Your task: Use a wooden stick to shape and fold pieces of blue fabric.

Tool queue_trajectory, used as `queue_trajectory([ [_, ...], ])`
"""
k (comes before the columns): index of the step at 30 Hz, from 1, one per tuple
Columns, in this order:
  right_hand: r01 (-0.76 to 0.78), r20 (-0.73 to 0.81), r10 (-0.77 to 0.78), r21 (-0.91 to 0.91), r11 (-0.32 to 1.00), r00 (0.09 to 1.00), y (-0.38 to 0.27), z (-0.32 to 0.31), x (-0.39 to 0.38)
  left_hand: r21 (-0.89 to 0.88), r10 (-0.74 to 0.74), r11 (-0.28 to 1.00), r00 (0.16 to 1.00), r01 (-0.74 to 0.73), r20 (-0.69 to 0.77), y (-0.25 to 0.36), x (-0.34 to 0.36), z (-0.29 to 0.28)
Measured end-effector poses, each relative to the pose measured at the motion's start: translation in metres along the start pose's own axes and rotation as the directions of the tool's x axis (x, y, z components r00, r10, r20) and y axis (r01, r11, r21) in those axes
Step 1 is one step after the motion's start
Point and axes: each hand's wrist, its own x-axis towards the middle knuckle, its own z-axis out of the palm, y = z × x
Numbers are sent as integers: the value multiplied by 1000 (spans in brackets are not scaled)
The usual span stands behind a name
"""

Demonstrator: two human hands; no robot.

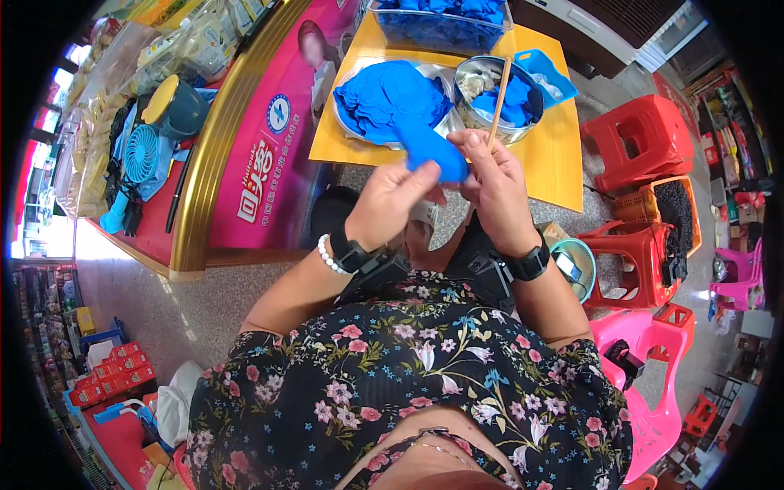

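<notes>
My left hand (385,204) pinches a soft blue piece (434,152), which looks like cloth and is partly blurred. My right hand (500,192) is closed around a thin wooden stick (501,98) that points up and away. Its fingertips also meet the blue piece's right end. Just beyond my hands, a heap of similar blue pieces (388,98) lies on a round white dish (341,122). Right of the dish stands a round metal pot (536,122) with more blue pieces and some pale ones, and the stick crosses over it.
The yellow table (555,175) also bears a clear bin (433,34) of blue pieces and a small blue basket (535,61). A pink counter (282,131) edges the left side. Red stools (637,135), a turquoise basin (576,257) and a pink chair (653,392) stand at right.
</notes>
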Motion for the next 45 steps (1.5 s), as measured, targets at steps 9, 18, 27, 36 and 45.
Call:
queue_trajectory([
  [9, 145, 53, -140, -110, 983, 989, 7, 5, -1, 1, 163, 986, 975, -164, -152, -6, 3, -3],
  [18, 132, 123, -106, -225, 965, 987, 4, 1, 2, 412, 257, 875, 965, -253, 47, 1, 0, 1],
  [27, 155, 48, -148, -201, 967, 988, 3, 4, -1, 162, 167, 975, 981, -150, -96, -4, -2, 6],
  [36, 3, 73, 5, -104, 995, 997, 4, -6, 5, 414, 80, 894, 970, -172, 229, 5, 5, -7],
  [45, 210, 15, -211, -189, 959, 977, 6, 0, 0, 370, 251, 890, 963, -268, 95, 1, 3, -4],
])
